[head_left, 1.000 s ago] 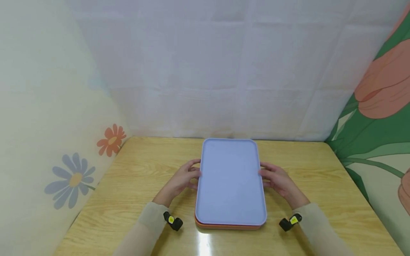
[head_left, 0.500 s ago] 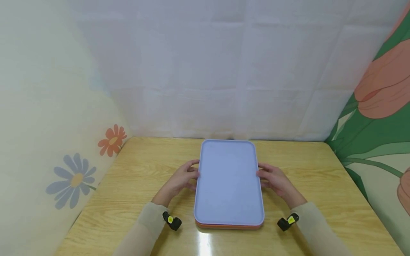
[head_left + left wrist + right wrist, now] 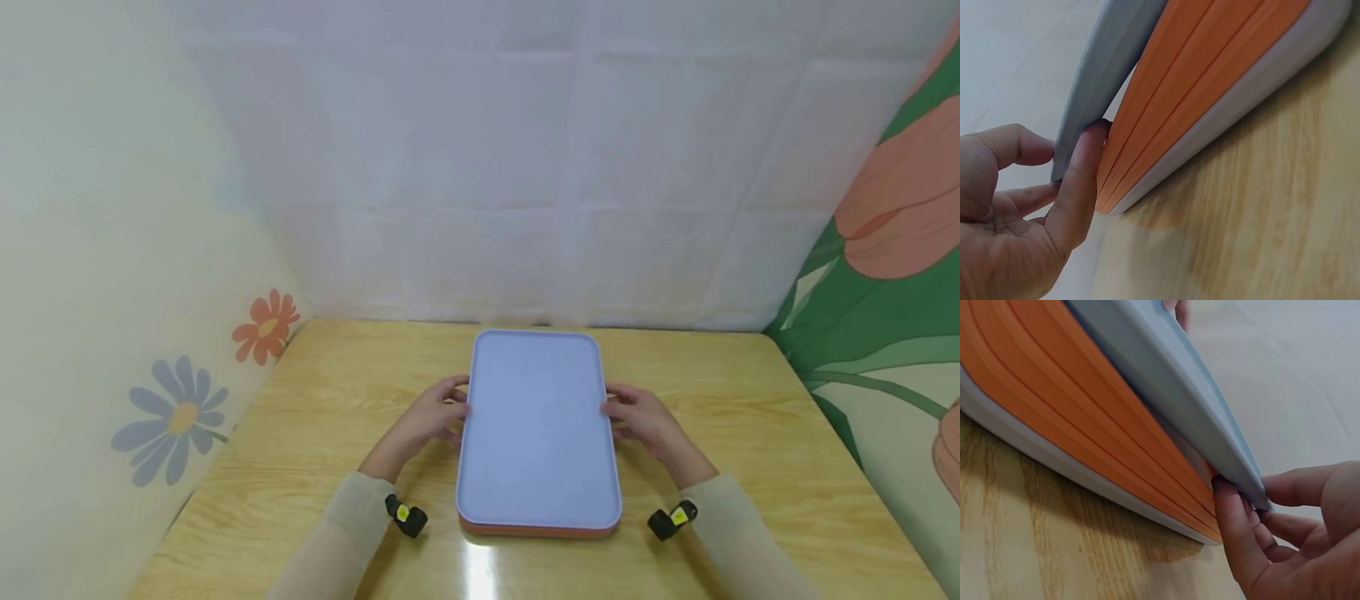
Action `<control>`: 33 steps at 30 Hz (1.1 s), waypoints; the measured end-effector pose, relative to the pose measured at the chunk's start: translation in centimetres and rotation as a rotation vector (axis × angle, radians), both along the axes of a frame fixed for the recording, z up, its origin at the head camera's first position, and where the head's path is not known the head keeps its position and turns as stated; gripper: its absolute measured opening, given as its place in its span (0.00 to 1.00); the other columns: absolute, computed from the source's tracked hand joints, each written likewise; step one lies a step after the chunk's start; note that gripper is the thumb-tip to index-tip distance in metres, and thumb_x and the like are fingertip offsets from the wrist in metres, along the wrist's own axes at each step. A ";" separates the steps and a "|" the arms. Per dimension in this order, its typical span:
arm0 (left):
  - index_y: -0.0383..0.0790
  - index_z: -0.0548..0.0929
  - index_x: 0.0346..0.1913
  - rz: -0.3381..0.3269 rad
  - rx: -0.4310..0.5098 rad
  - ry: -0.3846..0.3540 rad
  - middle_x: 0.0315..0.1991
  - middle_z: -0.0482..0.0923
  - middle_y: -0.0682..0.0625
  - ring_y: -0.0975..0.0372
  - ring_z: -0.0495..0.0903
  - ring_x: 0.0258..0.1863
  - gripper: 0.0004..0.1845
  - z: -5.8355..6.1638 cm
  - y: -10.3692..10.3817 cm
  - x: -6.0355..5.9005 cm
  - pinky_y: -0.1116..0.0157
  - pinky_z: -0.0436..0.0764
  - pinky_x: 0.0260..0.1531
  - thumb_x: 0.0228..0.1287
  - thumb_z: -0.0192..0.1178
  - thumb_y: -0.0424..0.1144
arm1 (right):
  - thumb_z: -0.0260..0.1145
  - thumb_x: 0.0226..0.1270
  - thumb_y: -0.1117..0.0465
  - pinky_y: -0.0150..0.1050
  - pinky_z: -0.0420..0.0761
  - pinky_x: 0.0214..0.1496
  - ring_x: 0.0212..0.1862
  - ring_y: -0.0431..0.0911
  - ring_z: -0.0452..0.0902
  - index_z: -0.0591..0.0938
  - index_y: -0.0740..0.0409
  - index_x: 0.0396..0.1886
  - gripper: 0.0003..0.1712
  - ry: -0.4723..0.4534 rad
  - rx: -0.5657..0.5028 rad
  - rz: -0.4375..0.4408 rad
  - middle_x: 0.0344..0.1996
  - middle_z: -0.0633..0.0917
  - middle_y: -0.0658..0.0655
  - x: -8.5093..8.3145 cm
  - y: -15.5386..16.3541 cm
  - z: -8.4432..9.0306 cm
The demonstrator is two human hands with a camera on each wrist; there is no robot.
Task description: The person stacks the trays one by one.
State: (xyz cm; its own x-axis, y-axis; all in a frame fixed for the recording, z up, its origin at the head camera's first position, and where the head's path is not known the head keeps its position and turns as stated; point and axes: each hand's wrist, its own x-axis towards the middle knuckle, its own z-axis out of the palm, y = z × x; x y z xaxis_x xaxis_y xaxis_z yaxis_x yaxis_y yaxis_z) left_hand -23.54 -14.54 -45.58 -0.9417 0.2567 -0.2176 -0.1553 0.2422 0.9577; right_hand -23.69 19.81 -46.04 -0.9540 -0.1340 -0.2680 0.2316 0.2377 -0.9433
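Head view shows a pale blue tray [image 3: 538,425] lying on top of a stack of orange trays [image 3: 536,528] in the middle of the wooden table [image 3: 750,433]. Its long axis runs from the near edge of the table toward the far wall, with one short end close to the person and the other close to the white backdrop [image 3: 480,167]; the broad face points up.

The left hand [image 3: 429,418] sits at the left long edge, about midway along it, and the right hand [image 3: 645,421] mirrors it at the right long edge. From the left wrist view, the left thumb [image 3: 1082,181] is tucked under the blue tray's rim, between it and the topmost orange tray, while a finger [image 3: 1013,144] curls over the rim from above, so the hand pinches the edge. That side of the blue tray stands slightly clear of the orange ones, with a narrow gap showing.

From the right wrist view, the right thumb [image 3: 1235,531] likewise presses in beneath the rim and the fingers [image 3: 1304,487] bend over the top, pinching the edge. A grey tray [image 3: 1054,459] lies at the bottom of the stack, touching the table. Floral cloth [image 3: 892,250] hangs at the right.
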 end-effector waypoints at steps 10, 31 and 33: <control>0.37 0.63 0.67 0.024 -0.061 -0.007 0.46 0.69 0.38 0.54 0.76 0.38 0.31 -0.3 -0.1 0.1 0.56 0.83 0.26 0.60 0.56 0.29 | 0.60 0.64 0.64 0.38 0.81 0.34 0.35 0.44 0.79 0.67 0.65 0.65 0.29 -0.002 0.076 0.021 0.41 0.81 0.61 0.1 -0.3 0.3; 0.37 0.63 0.67 -0.018 -0.079 -0.023 0.49 0.68 0.38 0.55 0.77 0.36 0.31 -1.2 -0.3 -0.1 0.58 0.83 0.27 0.61 0.57 0.31 | 0.64 0.61 0.65 0.39 0.81 0.33 0.30 0.43 0.79 0.69 0.66 0.62 0.29 -0.025 0.054 0.002 0.36 0.82 0.58 0.1 0.2 -0.8; 0.36 0.63 0.67 -0.028 -0.072 -0.026 0.50 0.68 0.37 0.54 0.77 0.37 0.30 -1.2 -0.5 0.0 0.57 0.84 0.29 0.61 0.57 0.32 | 0.64 0.61 0.65 0.39 0.82 0.34 0.31 0.43 0.79 0.69 0.66 0.62 0.29 -0.017 0.046 0.006 0.35 0.82 0.58 0.1 0.4 -0.8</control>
